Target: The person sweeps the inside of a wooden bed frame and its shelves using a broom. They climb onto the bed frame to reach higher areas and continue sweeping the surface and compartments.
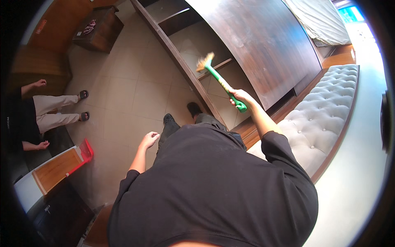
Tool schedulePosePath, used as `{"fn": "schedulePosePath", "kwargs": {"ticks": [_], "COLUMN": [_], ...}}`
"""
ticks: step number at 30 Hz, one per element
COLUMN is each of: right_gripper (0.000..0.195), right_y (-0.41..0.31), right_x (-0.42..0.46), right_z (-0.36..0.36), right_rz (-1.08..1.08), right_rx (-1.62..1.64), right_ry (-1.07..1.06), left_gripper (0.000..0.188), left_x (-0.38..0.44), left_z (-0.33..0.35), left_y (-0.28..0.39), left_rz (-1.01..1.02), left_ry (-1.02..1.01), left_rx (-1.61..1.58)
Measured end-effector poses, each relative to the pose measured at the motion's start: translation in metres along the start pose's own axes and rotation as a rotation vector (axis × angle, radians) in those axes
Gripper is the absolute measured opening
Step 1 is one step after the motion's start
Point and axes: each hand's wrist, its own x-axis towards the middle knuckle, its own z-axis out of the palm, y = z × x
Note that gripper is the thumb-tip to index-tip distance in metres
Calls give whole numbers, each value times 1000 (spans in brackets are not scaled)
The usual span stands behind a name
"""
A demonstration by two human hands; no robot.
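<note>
In my right hand (242, 96) is the green plastic handle of a hand brush (218, 77). Its fanned tan bristles (205, 61) are slightly blurred and point away from me, above the dark wooden rail (177, 60) of a bed frame. Whether the bristles touch the wood, I cannot tell. Low at my left side hangs my left hand (150, 139), empty, with its fingers loosely bent. Inside the frame, crosspieces divide bays where floor tiles show. A large brown wood-grain panel (256, 40) covers the frame's farther part.
A buttoned, tufted pale headboard (318, 114) runs along my right. Farther right, a pale fabric-covered mattress (321, 21) stands. At left, another person (55, 108) is near a red dustpan (87, 151). A dark wooden nightstand (98, 29) with a crumpled cloth (89, 27) stands on the tiles.
</note>
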Motion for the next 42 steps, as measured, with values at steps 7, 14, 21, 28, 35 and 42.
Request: {"fn": "schedulePosePath", "kwargs": {"ticks": [7, 14, 21, 28, 35, 42], "right_gripper": [38, 38, 37, 37, 40, 37], "right_y": [32, 63, 63, 41, 44, 53], "right_x": [-29, -80, -118, -126, -114, -127], "right_z": [9, 45, 106, 150, 163, 184], "right_rz": [239, 203, 44, 43, 331, 51], "right_rx": [58, 120, 137, 181, 141, -11], "right_ry": [105, 181, 309, 213, 168, 383], "left_gripper": [45, 44, 44, 46, 44, 44], "left_x": [-8, -2, -30, -53, -50, -47], "left_z": [5, -26, -44, -24, -10, -18], "left_y": [15, -23, -134, -226, -249, -246], "left_rz": [81, 170, 177, 81, 99, 123], "left_ry": [3, 37, 54, 24, 44, 49], "left_rx": [74, 101, 50, 42, -70, -99]}}
